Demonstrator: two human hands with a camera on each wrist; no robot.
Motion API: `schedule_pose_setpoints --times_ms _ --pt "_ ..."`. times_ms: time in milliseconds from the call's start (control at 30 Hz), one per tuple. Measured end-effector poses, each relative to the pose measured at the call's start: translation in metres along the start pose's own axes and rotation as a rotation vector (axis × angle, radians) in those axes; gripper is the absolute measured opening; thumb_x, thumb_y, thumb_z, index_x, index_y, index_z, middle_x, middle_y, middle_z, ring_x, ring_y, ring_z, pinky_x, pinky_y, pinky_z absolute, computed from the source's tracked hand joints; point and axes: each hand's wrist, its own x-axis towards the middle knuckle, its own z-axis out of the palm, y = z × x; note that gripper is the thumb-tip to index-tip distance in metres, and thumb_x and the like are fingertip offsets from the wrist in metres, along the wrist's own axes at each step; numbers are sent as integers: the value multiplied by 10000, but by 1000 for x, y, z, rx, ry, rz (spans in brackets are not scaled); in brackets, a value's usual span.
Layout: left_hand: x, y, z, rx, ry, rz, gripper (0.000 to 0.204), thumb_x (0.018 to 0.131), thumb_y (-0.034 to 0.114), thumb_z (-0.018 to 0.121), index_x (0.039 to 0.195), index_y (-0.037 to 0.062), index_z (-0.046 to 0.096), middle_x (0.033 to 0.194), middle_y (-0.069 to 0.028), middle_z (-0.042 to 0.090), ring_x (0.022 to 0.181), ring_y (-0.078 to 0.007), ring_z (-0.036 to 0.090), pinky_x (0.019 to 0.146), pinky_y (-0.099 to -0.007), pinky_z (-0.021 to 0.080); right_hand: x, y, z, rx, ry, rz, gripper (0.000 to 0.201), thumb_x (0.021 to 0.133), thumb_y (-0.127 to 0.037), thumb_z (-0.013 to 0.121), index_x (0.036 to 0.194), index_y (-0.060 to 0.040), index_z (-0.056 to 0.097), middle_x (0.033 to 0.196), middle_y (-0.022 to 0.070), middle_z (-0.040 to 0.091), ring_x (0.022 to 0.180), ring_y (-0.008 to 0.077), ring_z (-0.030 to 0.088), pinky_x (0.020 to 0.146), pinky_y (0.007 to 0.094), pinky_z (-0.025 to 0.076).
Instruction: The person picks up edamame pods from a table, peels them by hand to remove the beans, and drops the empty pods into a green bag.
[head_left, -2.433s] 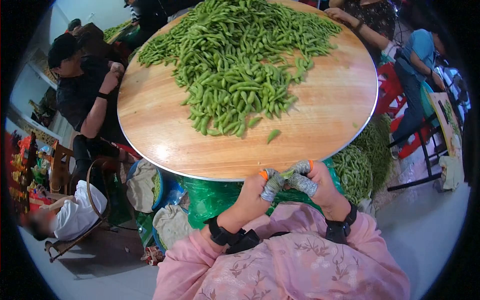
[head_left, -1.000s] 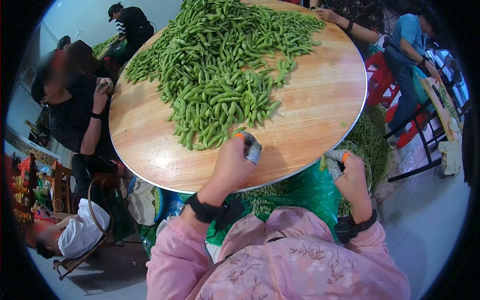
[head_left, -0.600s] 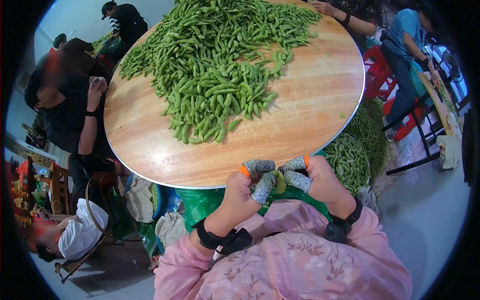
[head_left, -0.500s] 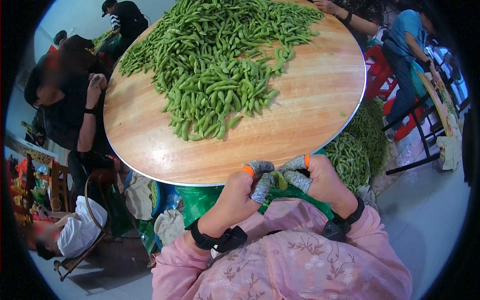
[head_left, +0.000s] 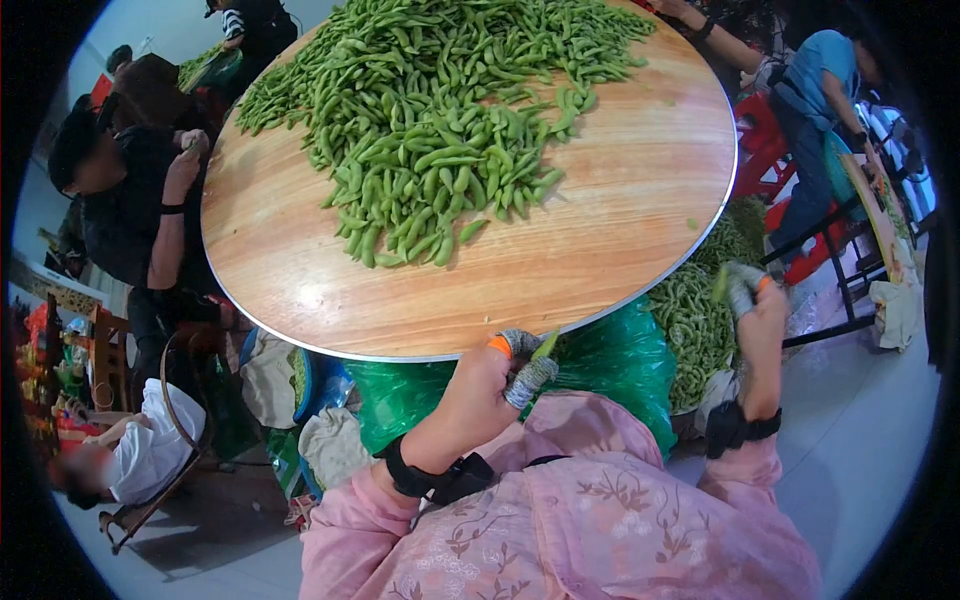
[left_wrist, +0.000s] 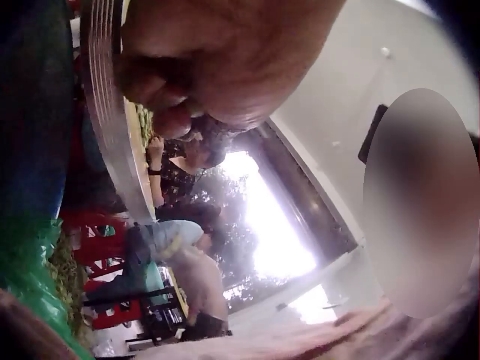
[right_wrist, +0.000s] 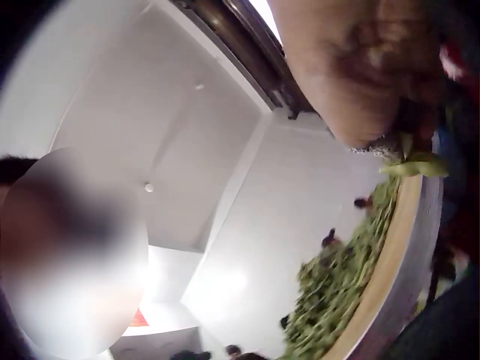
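Observation:
A large heap of green edamame pods (head_left: 430, 150) covers the far part of a round wooden table (head_left: 640, 230). My left hand (head_left: 478, 385) is just off the near edge, with grey tape round its thumb and finger; between them it pinches a green edamame pod (head_left: 545, 346). Out to the right, slightly blurred, my right hand (head_left: 760, 318) holds an edamame pod (head_left: 720, 284) at its taped fingertips. That pod (right_wrist: 420, 165) stands out below the hand in the right wrist view. In the left wrist view, my left hand (left_wrist: 232, 60) hides what it pinches.
Green plastic (head_left: 615, 375) hangs below the table's near edge. A pile of pods (head_left: 690, 330) lies on the floor at right, near red stools (head_left: 760, 150). Blue tubs with cloths (head_left: 270, 380) stand at lower left. Other people sit or stand around.
Both hands were together at the table's near edge with a pod between them. My right hand has swung away to the right with a pod; my left has stayed about there.

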Motion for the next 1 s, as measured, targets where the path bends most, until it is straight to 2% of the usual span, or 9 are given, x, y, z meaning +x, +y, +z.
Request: schedule_pose_setpoints --times_ms 133,233,300,400,633,700,833,933,1000 --pt "7 -3 13 531 78 257 213 707 86 652 877 12 546 721 -106 571 594 -220 565 534 -291 447 -35 -58 36 365 -640 126 185 817 -95 540 950 26 585 819 39 615 739 91 546 676 241 440" --pt "5 3 16 663 142 357 248 645 82 670 864 33 564 732 -141 568 613 -294 569 525 -330 458 -48 -77 70 700 -725 120 178 829 -117 542 934 20 587 842 13 604 758 75 535 668 222 435" --pt "2 2 12 712 159 359 265 631 79 671 870 34 565 730 -136 568 610 -295 571 517 -338 458 -44 -80 77 887 -886 275 189 839 -155 546 927 8 584 848 -1 592 748 61 526 651 204 427" --pt "-2 -3 8 771 175 359 284 614 73 670 876 34 566 731 -129 568 603 -296 573 510 -347 458 -43 -82 79 879 -943 283 199 842 -184 548 912 -1 581 826 -10 584 726 51 515 645 197 423" --pt "4 -4 8 589 119 305 174 704 80 637 841 9 555 683 -118 581 597 -256 582 517 -297 451 -40 -78 74 890 -910 335 152 835 -162 549 881 -22 586 786 -13 580 695 53 517 620 202 421" --pt "4 6 0 440 141 239 160 719 87 618 846 15 552 650 -124 565 566 -262 563 499 -309 435 -30 -54 61 831 -739 340 129 813 -122 557 891 -23 585 788 1 585 695 62 528 614 208 426" --pt "0 3 -13 247 207 168 149 754 98 607 854 12 539 604 -113 555 497 -226 537 469 -291 404 -3 -11 -4 251 -87 40 97 775 -39 546 851 9 581 741 22 590 687 103 546 620 243 433" --pt "1 2 -7 273 208 180 160 745 95 617 855 11 536 601 -108 552 472 -222 520 450 -283 397 4 59 -34 -547 -158 -100 101 765 -42 540 834 25 572 686 20 579 649 90 519 605 250 422" --pt "5 2 -1 309 107 159 124 767 82 596 827 -5 533 614 -68 566 535 -126 544 490 -232 415 -9 69 -26 -670 -229 -70 112 756 -47 545 839 22 574 690 23 588 650 90 521 599 258 421"
